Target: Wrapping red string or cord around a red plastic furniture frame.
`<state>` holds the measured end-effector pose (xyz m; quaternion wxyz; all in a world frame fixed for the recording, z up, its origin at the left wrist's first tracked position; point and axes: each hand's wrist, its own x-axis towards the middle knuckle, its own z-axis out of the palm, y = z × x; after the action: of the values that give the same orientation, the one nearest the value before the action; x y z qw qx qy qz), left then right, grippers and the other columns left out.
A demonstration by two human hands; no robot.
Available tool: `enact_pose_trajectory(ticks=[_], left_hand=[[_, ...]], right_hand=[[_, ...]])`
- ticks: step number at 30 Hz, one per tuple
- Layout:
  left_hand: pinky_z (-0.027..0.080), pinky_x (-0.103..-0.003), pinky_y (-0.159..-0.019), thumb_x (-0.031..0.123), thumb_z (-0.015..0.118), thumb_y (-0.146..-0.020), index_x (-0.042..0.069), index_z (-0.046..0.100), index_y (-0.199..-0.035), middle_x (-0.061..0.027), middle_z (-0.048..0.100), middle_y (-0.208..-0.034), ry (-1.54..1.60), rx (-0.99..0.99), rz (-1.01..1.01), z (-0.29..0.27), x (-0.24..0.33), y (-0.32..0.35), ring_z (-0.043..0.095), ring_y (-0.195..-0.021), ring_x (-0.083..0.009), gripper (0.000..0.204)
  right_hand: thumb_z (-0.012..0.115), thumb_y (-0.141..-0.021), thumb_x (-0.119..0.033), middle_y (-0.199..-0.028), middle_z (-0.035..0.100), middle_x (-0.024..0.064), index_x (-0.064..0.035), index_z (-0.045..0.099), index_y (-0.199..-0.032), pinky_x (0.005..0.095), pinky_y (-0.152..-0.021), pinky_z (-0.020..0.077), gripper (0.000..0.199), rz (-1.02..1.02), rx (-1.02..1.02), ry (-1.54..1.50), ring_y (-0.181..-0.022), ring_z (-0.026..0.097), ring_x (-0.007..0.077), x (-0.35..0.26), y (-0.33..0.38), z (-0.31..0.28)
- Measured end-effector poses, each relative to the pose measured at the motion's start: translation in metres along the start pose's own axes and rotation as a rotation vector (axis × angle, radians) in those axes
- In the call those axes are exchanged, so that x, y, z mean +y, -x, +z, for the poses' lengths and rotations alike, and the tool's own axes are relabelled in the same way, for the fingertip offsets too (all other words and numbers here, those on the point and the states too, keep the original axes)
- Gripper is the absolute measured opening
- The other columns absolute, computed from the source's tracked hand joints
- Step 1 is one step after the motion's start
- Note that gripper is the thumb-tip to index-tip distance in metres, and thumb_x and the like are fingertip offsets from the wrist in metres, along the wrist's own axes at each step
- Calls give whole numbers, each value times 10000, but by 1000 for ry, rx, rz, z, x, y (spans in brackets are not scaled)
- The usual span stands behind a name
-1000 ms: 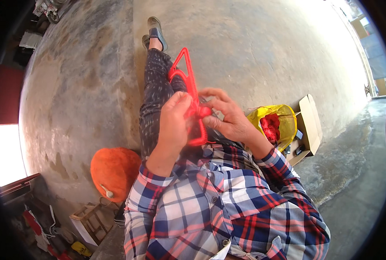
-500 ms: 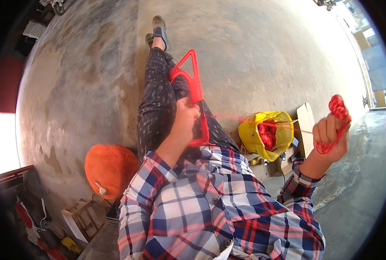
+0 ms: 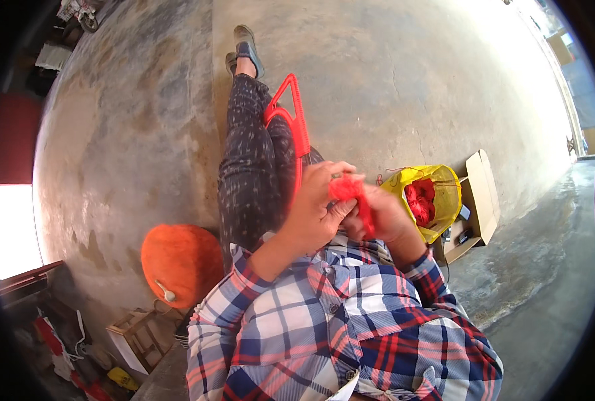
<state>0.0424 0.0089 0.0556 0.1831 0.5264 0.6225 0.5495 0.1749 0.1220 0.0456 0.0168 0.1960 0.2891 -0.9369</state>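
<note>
In front of my waist both hands are together at a small bundle of red cord [image 3: 345, 190]. My left hand [image 3: 316, 204] is closed on it, thumb and fingers pinching its lower side. My right hand [image 3: 386, 212], smeared by motion, is closed round the trailing end of the bundle. Across my thighs lies a red frame [image 3: 300, 134] with an open triangular end; its near part is hidden behind my left hand. To the right stands a yellow bag [image 3: 452, 214], open at the top, with more red cord [image 3: 420, 200] inside.
Beside the bag is an open cardboard box [image 3: 483, 194] with small dark items. An orange rounded thing [image 3: 180, 262] with a pale handle-like piece sits at my left. A wooden frame [image 3: 140, 339] stands behind it. My outstretched legs [image 3: 247, 154] rest over the concrete floor [image 3: 378, 80].
My left hand has let go of the red frame and moved right to the cord bundle. My right hand has come in from the far right with the bundle.
</note>
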Motion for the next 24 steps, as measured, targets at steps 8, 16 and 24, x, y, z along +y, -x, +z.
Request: enact_pose_trajectory(ticks=[8,16,24], left_hand=[[496,-296,-810,75,592,-923,10,622,-1056,-64,648,-990,572,400,-343,-54,-10,-3,609,-877,-135,151],[427,-403,-678,94,666,-740,106,651,-808,-37,600,-801,-742,-72,-119,-41,-56,15,566,-802,-262,70],[463,-325,-814,3,643,-732,17,567,-989,-65,574,-897,15,362,-555,-19,-90,19,578,-866,-200,269]], right_hand=[[546,-948,-279,-665,504,-27,-7,621,-1064,199,-455,264,305,-234,-14,217,-472,307,47,-25,-55,-54],[655,-856,-159,-1011,652,122,1,676,-1004,353,-872,468,219,-228,-97,1333,-985,606,247,-17,-86,-39],[641,-810,-187,-998,642,157,-16,589,-803,346,-791,477,179,-604,138,849,-912,605,262,-52,-63,-38]])
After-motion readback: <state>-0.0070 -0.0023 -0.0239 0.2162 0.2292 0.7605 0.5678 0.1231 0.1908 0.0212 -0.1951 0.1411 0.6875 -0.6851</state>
